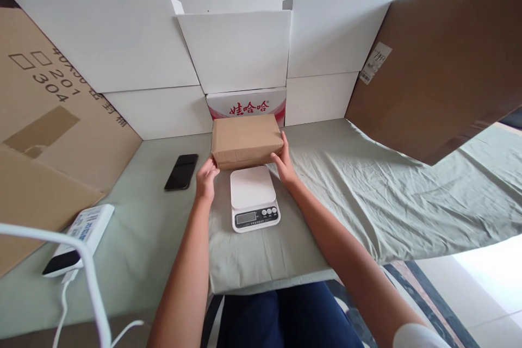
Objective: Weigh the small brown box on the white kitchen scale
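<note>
A brown cardboard box (247,138) is gripped at its two ends, just behind a white kitchen scale (253,190). My left hand (207,176) is closed on the box's near left corner, with the fingertips partly hidden. On the right end, my right hand (284,162) holds the box with its thumb at the near side and fingers along the edge. Nothing lies on the scale's plate, and its small display looks blank. I cannot tell whether the box rests on the cloth or is lifted a little.
A black phone (181,172) lies left of the scale. Near the front left is a white power strip (79,239) with a cable. White boxes (240,51) stand along the back; large cardboard sheets (440,70) flank the table. A wrinkled green cloth (367,190) covers it.
</note>
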Demonstrator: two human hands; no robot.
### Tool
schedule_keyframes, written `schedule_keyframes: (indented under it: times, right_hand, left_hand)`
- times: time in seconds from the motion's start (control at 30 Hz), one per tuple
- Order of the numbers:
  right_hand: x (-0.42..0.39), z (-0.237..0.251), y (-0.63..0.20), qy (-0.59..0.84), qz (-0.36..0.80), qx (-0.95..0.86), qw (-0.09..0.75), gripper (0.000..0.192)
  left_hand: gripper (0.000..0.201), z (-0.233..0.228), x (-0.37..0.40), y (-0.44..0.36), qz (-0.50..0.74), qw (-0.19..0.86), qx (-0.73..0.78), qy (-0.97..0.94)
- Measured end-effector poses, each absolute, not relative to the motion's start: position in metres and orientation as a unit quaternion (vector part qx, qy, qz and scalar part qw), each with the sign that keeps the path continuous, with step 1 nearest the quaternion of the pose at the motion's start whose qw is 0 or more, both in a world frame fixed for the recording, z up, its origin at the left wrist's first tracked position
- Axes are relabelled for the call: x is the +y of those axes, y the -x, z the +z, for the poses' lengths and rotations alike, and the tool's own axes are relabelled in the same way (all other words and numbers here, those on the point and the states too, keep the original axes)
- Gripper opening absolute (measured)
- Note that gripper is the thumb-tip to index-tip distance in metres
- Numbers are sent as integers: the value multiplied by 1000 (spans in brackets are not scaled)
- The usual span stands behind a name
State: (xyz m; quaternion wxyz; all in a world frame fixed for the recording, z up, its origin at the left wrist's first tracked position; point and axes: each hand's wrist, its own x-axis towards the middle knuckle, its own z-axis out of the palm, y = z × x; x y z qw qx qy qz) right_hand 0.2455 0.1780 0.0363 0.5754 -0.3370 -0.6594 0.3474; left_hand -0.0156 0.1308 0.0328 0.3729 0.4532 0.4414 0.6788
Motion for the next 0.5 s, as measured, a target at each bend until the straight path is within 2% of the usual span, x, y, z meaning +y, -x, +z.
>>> schedule_keyframes:
  times: [0.17, 0.33, 0.5]
  right_hand:
    - [135, 42, -266, 336, 292, -695, 565, 98]
    - [94, 21, -290, 358, 301, -701, 538, 96]
    - [86, 17, -288, 355, 304, -707, 531, 91]
  left_hand:
    - [70, 34, 83, 14, 697, 332, 437, -462]
    - [74, 13, 25, 9, 665, 355, 466, -462]
    - [73, 4, 11, 8, 672, 352, 488, -432]
